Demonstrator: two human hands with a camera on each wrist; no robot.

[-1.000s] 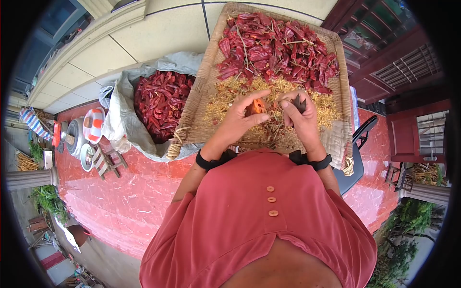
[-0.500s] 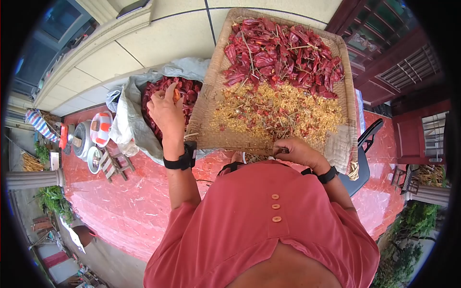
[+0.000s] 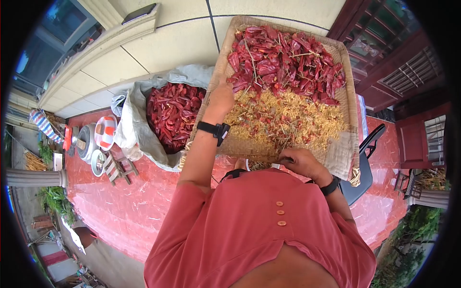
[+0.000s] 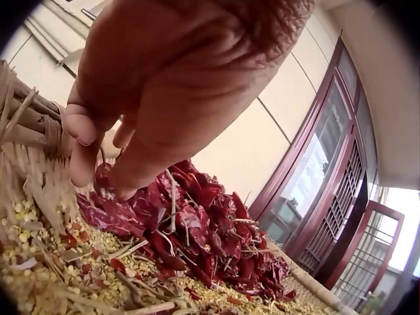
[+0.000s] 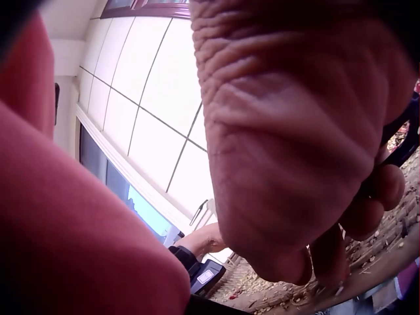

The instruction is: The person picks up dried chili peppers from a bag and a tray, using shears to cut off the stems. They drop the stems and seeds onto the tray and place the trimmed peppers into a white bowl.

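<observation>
In the head view my left hand (image 3: 222, 98) reaches over the left side of the woven tray (image 3: 210, 113), at the edge of a heap of dried red chilies (image 3: 288, 60). The left wrist view shows its fingers and thumb curved about a dried chili (image 4: 105, 180) at the heap's edge. My right hand (image 3: 305, 162) is at the tray's near edge, fingers curled round dark-handled scissors, whose loop (image 5: 405, 141) shows in the right wrist view; the palm hides most of them. Yellow seeds (image 3: 312, 115) and cut stems cover the tray's middle.
Left of the tray stands a pale sack (image 3: 136, 115) full of red chilies (image 3: 173, 113). Basins (image 3: 104, 132) and a small wooden stool (image 3: 117, 168) are farther left on the red floor. A black chair (image 3: 357, 180) stands at the right, and a tiled wall (image 3: 185, 43) behind.
My left hand went from the tray's middle, with an orange-red chili piece, out over the sack, then back to the heap without that piece. The right hand dropped to the tray's near edge.
</observation>
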